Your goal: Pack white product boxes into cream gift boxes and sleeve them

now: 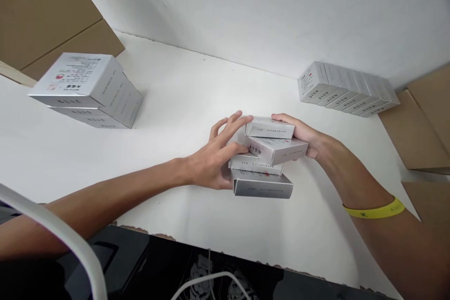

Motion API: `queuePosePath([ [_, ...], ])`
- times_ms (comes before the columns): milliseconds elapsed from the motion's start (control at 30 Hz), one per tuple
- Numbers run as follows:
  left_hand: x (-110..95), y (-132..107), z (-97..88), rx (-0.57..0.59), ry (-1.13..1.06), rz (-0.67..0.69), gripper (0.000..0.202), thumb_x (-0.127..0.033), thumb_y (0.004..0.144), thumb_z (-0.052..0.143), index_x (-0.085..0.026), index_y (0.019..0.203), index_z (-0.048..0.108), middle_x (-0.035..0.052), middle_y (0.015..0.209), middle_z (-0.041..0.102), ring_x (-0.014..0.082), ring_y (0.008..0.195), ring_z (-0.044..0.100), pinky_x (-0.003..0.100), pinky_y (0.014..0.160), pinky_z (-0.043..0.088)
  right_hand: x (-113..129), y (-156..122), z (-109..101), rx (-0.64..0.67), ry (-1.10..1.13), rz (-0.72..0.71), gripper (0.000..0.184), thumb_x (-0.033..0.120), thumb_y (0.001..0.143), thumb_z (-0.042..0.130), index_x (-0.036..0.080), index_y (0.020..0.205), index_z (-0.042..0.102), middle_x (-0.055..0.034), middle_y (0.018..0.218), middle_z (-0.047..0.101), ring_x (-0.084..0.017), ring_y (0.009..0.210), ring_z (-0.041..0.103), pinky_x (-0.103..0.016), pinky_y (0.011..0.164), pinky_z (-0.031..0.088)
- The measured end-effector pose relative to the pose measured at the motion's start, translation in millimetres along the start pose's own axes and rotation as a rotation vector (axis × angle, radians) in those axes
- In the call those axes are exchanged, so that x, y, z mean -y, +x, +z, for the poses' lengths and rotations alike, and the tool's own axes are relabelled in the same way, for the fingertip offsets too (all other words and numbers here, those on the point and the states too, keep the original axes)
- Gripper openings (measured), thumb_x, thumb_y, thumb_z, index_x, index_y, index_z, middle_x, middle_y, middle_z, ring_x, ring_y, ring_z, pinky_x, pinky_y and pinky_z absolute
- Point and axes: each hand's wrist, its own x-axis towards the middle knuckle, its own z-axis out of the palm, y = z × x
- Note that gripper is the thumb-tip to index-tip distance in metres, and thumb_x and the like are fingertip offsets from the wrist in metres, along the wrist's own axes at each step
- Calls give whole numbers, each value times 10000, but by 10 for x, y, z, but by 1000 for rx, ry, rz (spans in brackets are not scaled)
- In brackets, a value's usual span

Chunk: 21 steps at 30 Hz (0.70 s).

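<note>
A loose, uneven pile of several small silver-white cardboard boxes is between my hands over the middle of the table. My left hand grips the pile from the left, one finger against the second box and the upper fingers reaching toward the top box. On the other side, my right hand wraps round the right ends of the upper boxes, its fingers partly hidden behind them. The second box sits twisted and juts out to the right. Its neighbours above and below are shifted left.
Stacked matching boxes stand at the left. A row of the same boxes lies along the wall at the right. Brown cartons are at the far left, with more cardboard at the right. The white table's front edge is chipped.
</note>
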Motion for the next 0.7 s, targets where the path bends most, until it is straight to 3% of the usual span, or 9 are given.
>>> queuePosePath([
  [133, 17, 27, 4, -58, -112, 72, 647, -426, 747, 887, -201, 1160, 443, 304, 1534, 308, 422, 1510, 345, 607, 1054, 556, -29, -101, -13, 54, -173, 73, 760, 904, 883, 334, 212, 741, 613, -61, 574, 616, -153, 412, 479, -280, 383, 274],
  [233, 6, 37, -10, -34, -182, 0, 686, -411, 703, 909, -232, 1166, 435, 251, 1519, 316, 408, 1473, 369, 626, 1072, 547, -91, -99, -81, -95, -358, -3, 872, 994, 824, 236, 213, 721, 608, -82, 661, 669, -155, 511, 525, -295, 476, 374],
  [333, 6, 44, -14, -8, -268, -78, 755, -361, 643, 926, -260, 1204, 430, 208, 1540, 300, 401, 1443, 392, 640, 1085, 533, -167, -65, -101, -367, -232, -206, 836, 992, 824, 264, 232, 797, 612, -79, 804, 710, -205, 705, 643, -350, 656, 522],
  [433, 36, 46, 10, -54, -293, -109, 781, -314, 656, 890, -263, 1273, 414, 193, 1487, 364, 407, 1430, 403, 638, 1073, 530, -267, -89, -19, -349, 53, -543, 773, 943, 876, 257, 264, 964, 617, -89, 1122, 727, -269, 1090, 697, -426, 928, 578],
  [533, 64, 40, 43, -67, -314, -164, 815, -304, 710, 878, -268, 1342, 367, 192, 1461, 399, 398, 1454, 401, 610, 1086, 527, -392, -146, 120, -230, 132, -740, 705, 914, 900, 291, 347, 1218, 565, -23, 1524, 558, -266, 1413, 547, -480, 1131, 511],
  [633, 54, 31, 61, -28, -390, -234, 808, -316, 743, 891, -284, 1325, 332, 207, 1559, 358, 397, 1481, 409, 590, 1076, 532, -470, -128, 216, -283, 51, -861, 680, 892, 922, 274, 386, 1297, 531, 16, 1645, 426, -240, 1548, 386, -502, 1284, 345],
  [700, 32, 26, 63, -11, -444, -265, 764, -295, 775, 875, -288, 1297, 317, 207, 1584, 380, 371, 1415, 507, 557, 1032, 556, -465, -62, 236, -322, 28, -898, 693, 877, 939, 207, 378, 1295, 529, 18, 1682, 372, -225, 1592, 300, -504, 1311, 297],
])
